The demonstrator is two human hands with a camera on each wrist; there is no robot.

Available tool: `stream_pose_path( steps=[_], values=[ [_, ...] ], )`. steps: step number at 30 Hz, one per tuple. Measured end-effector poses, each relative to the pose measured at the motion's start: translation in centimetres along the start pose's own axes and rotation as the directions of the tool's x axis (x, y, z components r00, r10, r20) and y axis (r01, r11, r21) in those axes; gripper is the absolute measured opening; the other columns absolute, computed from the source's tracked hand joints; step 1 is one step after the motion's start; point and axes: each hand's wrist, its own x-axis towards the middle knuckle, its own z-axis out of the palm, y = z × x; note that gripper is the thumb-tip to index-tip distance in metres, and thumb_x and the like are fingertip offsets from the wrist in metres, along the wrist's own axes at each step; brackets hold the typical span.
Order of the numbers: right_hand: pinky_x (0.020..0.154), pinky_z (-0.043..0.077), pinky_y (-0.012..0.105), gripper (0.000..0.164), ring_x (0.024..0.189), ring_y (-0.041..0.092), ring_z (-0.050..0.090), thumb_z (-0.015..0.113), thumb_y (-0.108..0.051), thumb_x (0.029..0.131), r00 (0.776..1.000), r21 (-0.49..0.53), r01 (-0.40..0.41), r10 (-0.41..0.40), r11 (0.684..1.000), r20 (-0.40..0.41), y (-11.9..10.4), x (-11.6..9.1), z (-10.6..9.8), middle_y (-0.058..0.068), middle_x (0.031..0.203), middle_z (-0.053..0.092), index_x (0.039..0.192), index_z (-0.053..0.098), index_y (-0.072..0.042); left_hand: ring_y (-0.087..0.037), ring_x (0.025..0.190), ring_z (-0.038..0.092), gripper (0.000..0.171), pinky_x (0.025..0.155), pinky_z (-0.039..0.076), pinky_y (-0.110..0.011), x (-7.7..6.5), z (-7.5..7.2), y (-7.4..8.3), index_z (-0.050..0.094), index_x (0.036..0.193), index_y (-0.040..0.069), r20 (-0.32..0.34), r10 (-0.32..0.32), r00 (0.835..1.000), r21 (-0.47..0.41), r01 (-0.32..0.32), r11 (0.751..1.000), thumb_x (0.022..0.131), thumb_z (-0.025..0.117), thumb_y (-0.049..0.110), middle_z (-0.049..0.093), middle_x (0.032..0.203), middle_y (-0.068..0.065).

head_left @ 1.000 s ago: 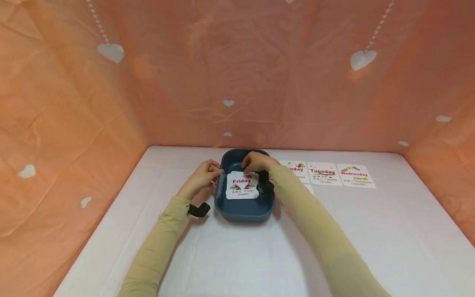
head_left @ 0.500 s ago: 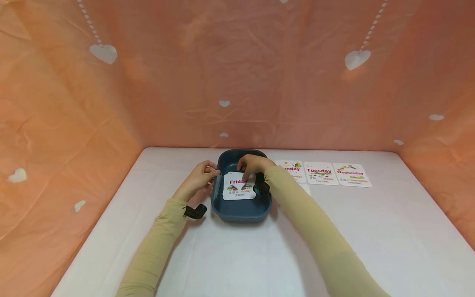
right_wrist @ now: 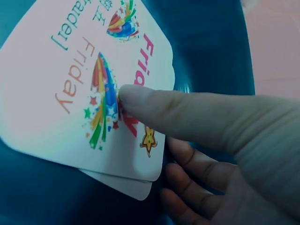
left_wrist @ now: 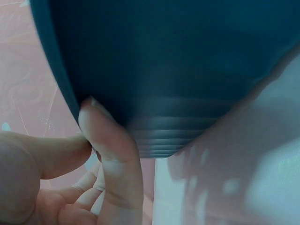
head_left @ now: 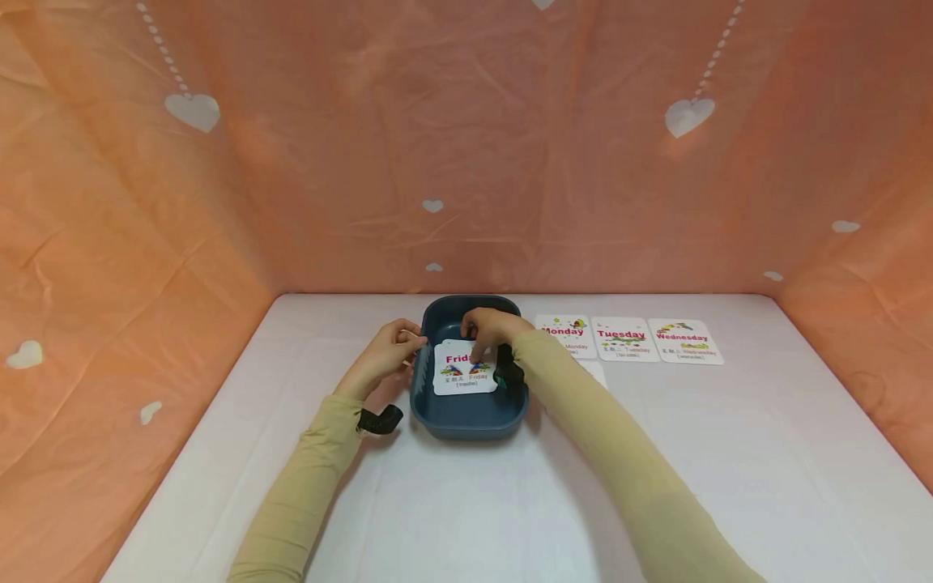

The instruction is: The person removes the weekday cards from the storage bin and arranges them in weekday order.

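In the head view, a dark blue plastic basin (head_left: 466,425) holds a small stack of white cards topped by a Friday card (head_left: 457,377). My left hand (head_left: 382,356) pinches the basin's left rim between thumb and index finger, plain in the left wrist view on the rim wall (left_wrist: 154,61). My right hand (head_left: 492,326) reaches into the basin. Its thumb (right_wrist: 187,110) lies on the face of the Friday card (right_wrist: 56,108), over the printed word, with the other fingers curled at the card's edge and partly hidden. Another card (right_wrist: 136,187) peeks out beneath.
To the basin's right lie a Monday card (head_left: 563,334), a Tuesday card (head_left: 625,340) and a Wednesday card (head_left: 685,342) in a row. A further white card (head_left: 595,372) is mostly hidden by the right sleeve. An orange heart-patterned cloth (head_left: 466,162) walls in the white table (head_left: 437,510).
My right thumb has slid from the Friday card's upper edge down onto its printed word. The left hand keeps its hold on the rim. The head view has shifted slightly.
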Motion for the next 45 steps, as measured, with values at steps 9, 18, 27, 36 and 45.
stream_pose_path(
  steps=[9, 18, 27, 36, 45],
  values=[
    [0.074, 0.044, 0.030, 0.040, 0.086, 0.021, 0.052, 0.087, -0.010, 0.068, 0.998, -0.017, -0.023, 0.022, 1.000, -0.057, -0.64, 0.10, 0.38, 0.007, 0.098, 0.058, 0.100, 0.063, -0.007, -0.015, 0.061, 0.055, 0.022, 0.051, 0.045, -0.027, -0.23, -0.42, -0.05, 0.047, 0.114, -0.003, -0.010, 0.009, 1.000, -0.008, -0.009, 1.000, 0.098, 0.055, 0.011, 0.056, 0.078, -0.010],
    [0.069, 0.044, 0.028, 0.037, 0.082, 0.019, 0.053, 0.086, -0.010, 0.070, 0.999, -0.049, -0.031, 0.029, 0.998, -0.043, -0.81, -0.15, 0.68, 0.005, 0.092, 0.058, 0.099, 0.065, -0.004, -0.017, 0.063, 0.055, 0.023, 0.053, 0.046, -0.028, -0.66, -0.26, -0.30, 0.047, 0.114, -0.003, -0.017, -0.007, 1.000, 0.005, 0.007, 1.000, 0.098, 0.055, 0.011, 0.056, 0.077, -0.008],
    [0.067, 0.046, 0.029, 0.038, 0.082, 0.020, 0.054, 0.087, -0.011, 0.069, 0.998, -0.029, -0.032, 0.030, 0.999, -0.056, -0.68, -0.06, 0.78, 0.006, 0.092, 0.058, 0.099, 0.065, -0.003, -0.016, 0.064, 0.055, 0.023, 0.053, 0.046, -0.027, -0.65, -0.30, -0.44, 0.047, 0.115, -0.002, -0.012, -0.005, 1.000, 0.009, 0.005, 1.000, 0.098, 0.054, 0.013, 0.055, 0.077, -0.008],
    [0.069, 0.045, 0.029, 0.038, 0.083, 0.020, 0.053, 0.087, -0.013, 0.069, 0.998, -0.030, -0.022, 0.020, 0.999, -0.067, -0.17, -0.07, 0.65, 0.005, 0.094, 0.058, 0.096, 0.061, -0.006, -0.016, 0.062, 0.055, 0.024, 0.052, 0.046, -0.028, -0.74, -0.13, -0.30, 0.047, 0.114, -0.003, -0.007, 0.008, 1.000, -0.003, -0.008, 1.000, 0.098, 0.055, 0.013, 0.056, 0.079, -0.009],
    [0.073, 0.043, 0.031, 0.037, 0.086, 0.022, 0.049, 0.079, -0.001, 0.074, 0.994, 0.064, 0.059, -0.053, 0.996, -0.097, -0.21, -0.78, -0.08, 0.010, 0.097, 0.054, 0.104, 0.059, -0.004, -0.017, 0.062, 0.055, 0.023, 0.051, 0.043, -0.028, -0.27, -0.08, -0.07, 0.048, 0.115, -0.001, -0.003, 0.004, 1.000, 0.004, -0.004, 1.000, 0.099, 0.054, 0.015, 0.056, 0.076, -0.007]
  ],
)
